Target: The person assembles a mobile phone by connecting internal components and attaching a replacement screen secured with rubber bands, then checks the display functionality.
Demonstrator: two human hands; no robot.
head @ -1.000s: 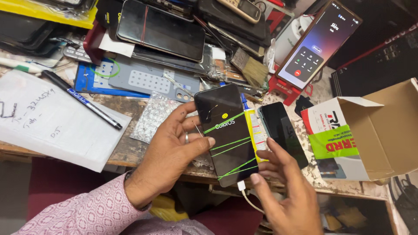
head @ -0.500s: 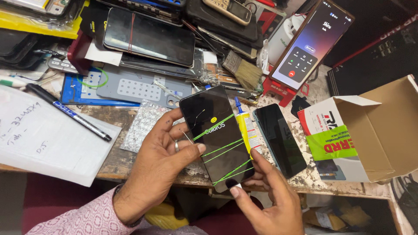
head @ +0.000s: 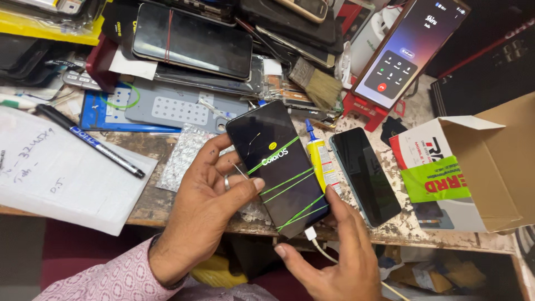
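Hands, left (head: 209, 203) and right (head: 334, 253), grip cracked phone (head: 278, 167), its long axis tilted, cabled end nearest.

The left hand (head: 206, 206) comes up from the lower left, its forearm in a pink patterned sleeve, palm turned toward the right, fingers spread and slightly curled, the thumb stretched out to the right. A ring sits on one finger. The right hand (head: 334, 256) rises from the bottom edge, back facing up, fingers pointing up and curled loosely, thumb sticking out to the left.
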